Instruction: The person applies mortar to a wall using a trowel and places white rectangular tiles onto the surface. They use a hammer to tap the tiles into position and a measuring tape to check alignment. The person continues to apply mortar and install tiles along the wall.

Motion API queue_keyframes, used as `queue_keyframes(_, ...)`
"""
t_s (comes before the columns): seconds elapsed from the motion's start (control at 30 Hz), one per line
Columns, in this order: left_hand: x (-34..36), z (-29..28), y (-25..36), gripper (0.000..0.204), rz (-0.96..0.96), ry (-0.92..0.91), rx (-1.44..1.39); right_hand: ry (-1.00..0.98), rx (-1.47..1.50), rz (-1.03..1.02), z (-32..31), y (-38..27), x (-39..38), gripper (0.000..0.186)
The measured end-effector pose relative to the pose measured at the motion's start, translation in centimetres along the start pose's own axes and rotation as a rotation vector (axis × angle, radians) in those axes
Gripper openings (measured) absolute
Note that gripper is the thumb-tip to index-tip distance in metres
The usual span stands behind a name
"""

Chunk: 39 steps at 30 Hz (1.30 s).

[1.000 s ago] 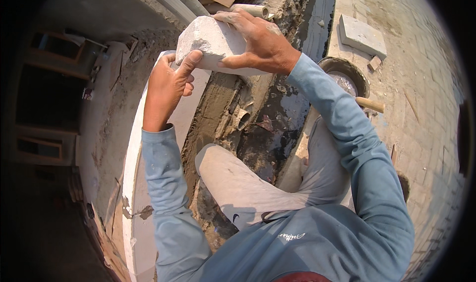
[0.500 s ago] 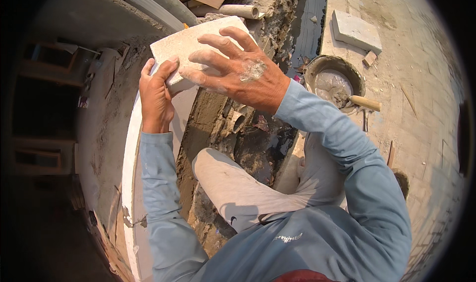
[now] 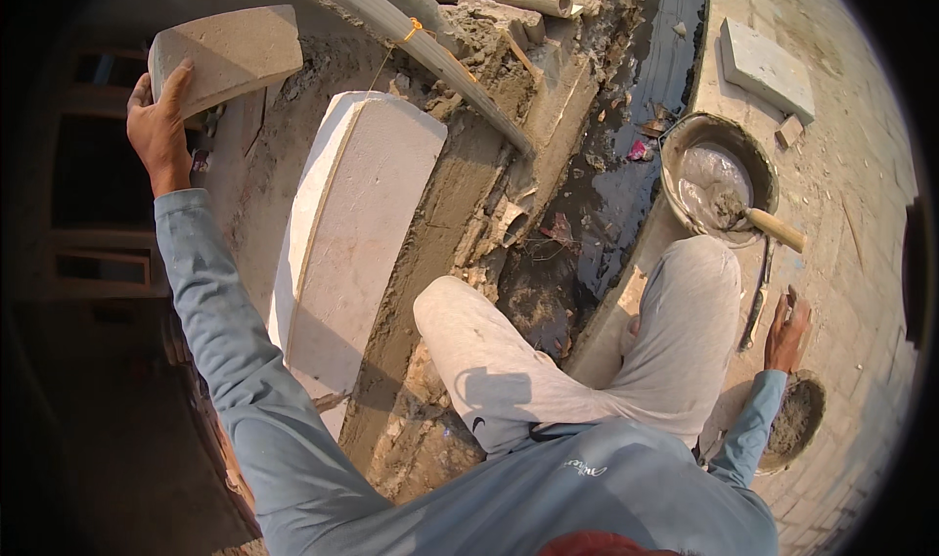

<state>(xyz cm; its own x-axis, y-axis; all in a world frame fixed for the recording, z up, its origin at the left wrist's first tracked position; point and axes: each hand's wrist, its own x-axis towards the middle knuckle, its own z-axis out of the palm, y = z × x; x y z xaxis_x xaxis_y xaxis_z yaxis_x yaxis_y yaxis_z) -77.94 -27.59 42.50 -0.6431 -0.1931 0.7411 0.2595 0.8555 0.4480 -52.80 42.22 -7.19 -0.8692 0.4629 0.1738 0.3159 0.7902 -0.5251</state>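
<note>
My left hand [image 3: 161, 131] grips a pale lightweight block [image 3: 230, 57] by its near end, thumb on its face. The block is held up at the far left, away from the row of white blocks [image 3: 367, 204] set on a mortar bed. My right hand [image 3: 787, 331] is down by the pavement at the right, fingers apart and nothing visible in it. Closest to it are a thin dark bladed tool [image 3: 756, 302] and a bucket of grey mix [image 3: 794, 421]. Farther up stands a bucket of wet mortar [image 3: 670, 170] with a wooden-handled trowel [image 3: 778, 230] in it.
A ditch with dark water [image 3: 577, 233] runs between the block row and the pavement, below my bent legs. A sloping pole [image 3: 460, 72] with an orange tie crosses beyond the row's far end. Another white block [image 3: 768, 67] and a small offcut [image 3: 788, 131] lie on the pavement.
Both hands were at the block over the row. My left hand has carried it to the far left; my right hand has let go and dropped to the lower right.
</note>
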Motion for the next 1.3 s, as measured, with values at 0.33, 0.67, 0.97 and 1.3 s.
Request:
queue_keyframes(0.33,0.0,10.2,-1.6,0.100,-0.046,-0.247,0.069,-0.146,0.063,0.264,3.4,9.5,-3.2,0.031)
queue_keyframes(0.67,-2.0,15.6,-2.2,0.089,-0.092,-0.444,0.097,-0.223,0.034,0.352,4.5,12.5,-5.2,0.033)
queue_keyframes(0.97,-5.4,17.5,-4.3,0.083,-0.143,-0.611,0.112,-0.347,0.187,0.434,8.8,20.2,-6.5,0.049)
queue_keyframes(1.3,-8.4,15.1,-6.2,0.079,-0.088,-0.674,0.171,-0.557,-0.093,0.288,10.7,13.9,-6.2,0.047)
